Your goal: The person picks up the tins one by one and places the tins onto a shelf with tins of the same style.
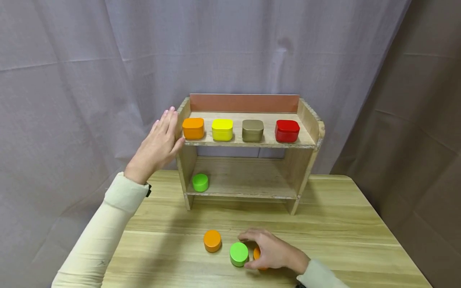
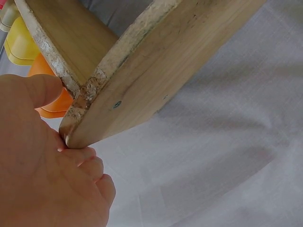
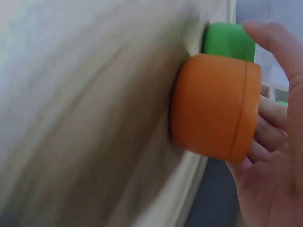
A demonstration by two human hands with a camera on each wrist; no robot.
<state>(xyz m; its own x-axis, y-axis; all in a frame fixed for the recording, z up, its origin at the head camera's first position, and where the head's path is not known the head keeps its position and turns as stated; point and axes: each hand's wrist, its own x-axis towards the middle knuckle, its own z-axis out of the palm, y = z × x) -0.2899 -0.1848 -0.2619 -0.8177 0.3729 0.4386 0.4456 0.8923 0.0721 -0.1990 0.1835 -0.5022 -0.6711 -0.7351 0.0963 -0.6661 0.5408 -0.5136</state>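
Note:
My left hand rests with straight fingers along the left side panel of the wooden shelf unit. In the left wrist view its thumb lies at the front edge of the upper board, beside an orange box. Down on the table, my right hand curves its thumb and fingers around a green round box. Under that palm stands an orange round box, mostly hidden in the head view. A second orange round box stands to the left of the green one.
The upper board carries an orange box, a yellow box, an olive box and a red box. Another green round box sits at the lower board's left end. Grey curtains hang behind the table.

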